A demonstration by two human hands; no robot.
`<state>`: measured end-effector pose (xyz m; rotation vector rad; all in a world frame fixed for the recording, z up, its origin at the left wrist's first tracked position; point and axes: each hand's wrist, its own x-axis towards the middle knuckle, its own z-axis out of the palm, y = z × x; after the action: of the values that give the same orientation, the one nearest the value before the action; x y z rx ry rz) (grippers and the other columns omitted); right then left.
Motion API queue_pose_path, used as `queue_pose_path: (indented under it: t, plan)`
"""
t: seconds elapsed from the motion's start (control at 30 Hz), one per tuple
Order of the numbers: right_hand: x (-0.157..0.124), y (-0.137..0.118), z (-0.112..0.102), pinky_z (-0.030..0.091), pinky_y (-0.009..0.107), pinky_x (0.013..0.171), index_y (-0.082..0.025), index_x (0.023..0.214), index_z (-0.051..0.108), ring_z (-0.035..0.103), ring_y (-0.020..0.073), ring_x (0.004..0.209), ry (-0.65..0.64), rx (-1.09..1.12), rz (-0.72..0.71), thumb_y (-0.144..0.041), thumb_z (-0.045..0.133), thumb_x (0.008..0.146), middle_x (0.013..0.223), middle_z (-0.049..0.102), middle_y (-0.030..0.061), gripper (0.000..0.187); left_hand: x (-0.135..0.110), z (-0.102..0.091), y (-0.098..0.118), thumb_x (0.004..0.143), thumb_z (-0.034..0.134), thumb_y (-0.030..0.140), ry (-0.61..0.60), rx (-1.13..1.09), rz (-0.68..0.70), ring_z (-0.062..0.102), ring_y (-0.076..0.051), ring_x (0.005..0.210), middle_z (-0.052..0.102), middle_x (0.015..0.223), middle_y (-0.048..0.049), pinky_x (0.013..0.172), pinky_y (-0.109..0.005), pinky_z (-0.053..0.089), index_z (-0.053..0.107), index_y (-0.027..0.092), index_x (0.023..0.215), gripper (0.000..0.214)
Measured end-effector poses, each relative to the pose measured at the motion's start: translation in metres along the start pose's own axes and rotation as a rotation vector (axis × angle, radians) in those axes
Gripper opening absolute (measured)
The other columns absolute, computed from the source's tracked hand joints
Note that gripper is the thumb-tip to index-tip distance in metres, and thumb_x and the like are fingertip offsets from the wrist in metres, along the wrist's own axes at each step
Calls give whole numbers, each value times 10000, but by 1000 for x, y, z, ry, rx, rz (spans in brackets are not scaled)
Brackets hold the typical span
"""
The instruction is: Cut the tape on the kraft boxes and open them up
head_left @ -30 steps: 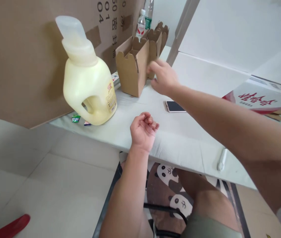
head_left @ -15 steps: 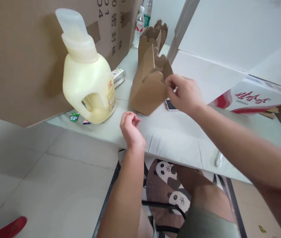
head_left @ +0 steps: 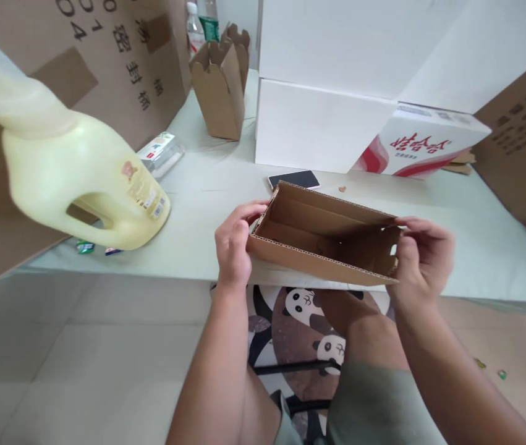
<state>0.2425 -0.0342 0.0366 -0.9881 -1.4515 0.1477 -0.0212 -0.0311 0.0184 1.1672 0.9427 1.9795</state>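
Note:
Between my two hands is a brown cardboard box (head_left: 322, 262), held over the front edge of the table with its open side facing me. My left hand (head_left: 237, 244) grips its left end, thumb in front and fingers behind. Around the right end, by the cut-out holes, my right hand (head_left: 423, 256) is closed. The inside of the box looks hollow and shadowed. Just beyond it lies a phone (head_left: 294, 180), dark side up. Farther back, brown cardboard boxes (head_left: 219, 93) with scalloped top edges stand upright.
A large jug of pale yellow liquid (head_left: 81, 167) stands at the left, before a big printed carton (head_left: 105, 68). Plastic bottles (head_left: 195, 28) are at the back. White boxes (head_left: 322, 120) and a red-and-white carton (head_left: 423, 145) line the rear. A clear packet (head_left: 163, 154) lies near the jug.
My right hand has brought one cardboard box forward from the scalloped row, and it is now tipped toward me. My left hand has closed on its other end. The view has turned right.

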Motion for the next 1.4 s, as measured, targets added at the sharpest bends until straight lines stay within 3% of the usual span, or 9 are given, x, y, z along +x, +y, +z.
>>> queue_pose_path:
  t: [0.2,0.3,0.43,0.63,0.73,0.87,1.03,1.13,1.4]
  plan:
    - [-5,19,2,506,595,1127,-289,1023,692,662,308,1287,-143,112,157,-507,533,1013,1310,715,78,270,2,12,-7,844,659,774,3,31,-25,731,-322,1220,823,1170,-78,1156,-507,517,873,295,980,542]
    - [-8,27,3,428,631,1213,-281,941,772,661,324,1309,-306,153,158,-532,399,1055,1219,783,76,463,3,15,-10,828,727,727,-71,114,-23,726,-321,1239,835,1102,-96,1188,-520,496,879,280,907,479]
    - [-14,35,6,343,638,1283,-287,937,798,605,338,1398,-319,153,156,-710,222,1030,1190,804,67,721,4,19,-11,900,698,654,-111,182,6,716,-302,1251,840,1021,-72,1213,-527,467,870,292,862,402]
    - [-18,34,13,438,608,1221,-296,1157,726,679,286,1313,-180,158,260,-425,538,1038,1168,808,59,257,7,23,-16,924,717,541,-10,236,-60,689,-279,1270,795,1183,-80,1206,-436,457,837,267,1045,323]
    - [-18,34,10,447,604,1222,-299,1189,668,674,273,1324,-159,182,293,-369,590,1008,1203,783,71,209,11,28,-26,862,777,470,-2,213,-93,668,-293,1299,730,1337,-87,1176,-438,485,769,274,1212,401]
    - [-18,42,-11,429,589,1251,-336,1240,621,592,264,1417,-94,130,223,-323,647,959,1412,648,82,283,10,48,-40,840,775,441,-79,191,-105,612,-318,1381,681,1427,-85,1203,-445,464,770,269,1163,367]
    - [-12,65,-46,298,675,1306,-436,1545,363,296,300,1635,-46,36,214,-366,584,974,1734,282,37,617,1,83,-50,853,759,509,-245,216,-139,515,-344,1488,650,1497,-74,1278,-485,380,776,293,1197,407]
    - [-8,77,-54,346,651,1294,-448,1626,214,330,310,1616,-81,-3,201,-414,510,991,1673,350,63,701,-1,91,-54,800,789,585,-271,224,-168,488,-374,1511,607,1550,-62,1274,-518,394,737,320,1266,539]
    - [-12,81,-60,241,653,1332,-327,1299,597,386,340,1563,-117,80,77,-372,458,983,1443,517,99,348,-6,81,-54,766,822,603,-269,287,-107,381,-359,1590,596,1570,2,1353,-549,257,717,384,1251,542]
